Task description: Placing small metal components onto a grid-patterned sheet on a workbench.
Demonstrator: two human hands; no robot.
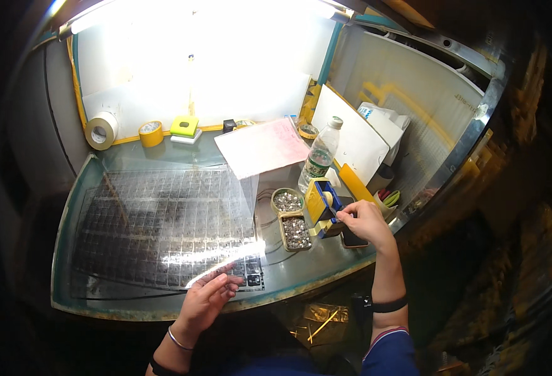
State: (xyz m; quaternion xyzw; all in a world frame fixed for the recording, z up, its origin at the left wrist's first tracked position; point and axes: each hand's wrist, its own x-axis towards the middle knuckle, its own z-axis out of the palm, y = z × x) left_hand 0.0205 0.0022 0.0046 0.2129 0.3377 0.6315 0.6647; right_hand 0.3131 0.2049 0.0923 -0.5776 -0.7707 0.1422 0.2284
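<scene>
A large clear film sheet [157, 225], printed with a dark grid of small frames, lies over the left part of the glass-topped table. At its near edge, my left hand [208, 299] is closed with thumb and fingers on the film, which bends up and catches a bright glare. My right hand [366, 222] pinches at the front of a yellow and blue tape dispenser [323, 203], thumb and forefinger together on the tape end. The tape itself is barely visible. A roll of tape [328, 198] sits inside the dispenser.
Beside the dispenser stand a round tin [288, 200] and a square tin [296, 233] of small metal pieces. A water bottle [321, 153] rises behind. Farther back are a pink-white sheet [263, 147], tape rolls [151, 134] and a green hole punch [184, 126]. A phone [353, 239] lies by my right hand.
</scene>
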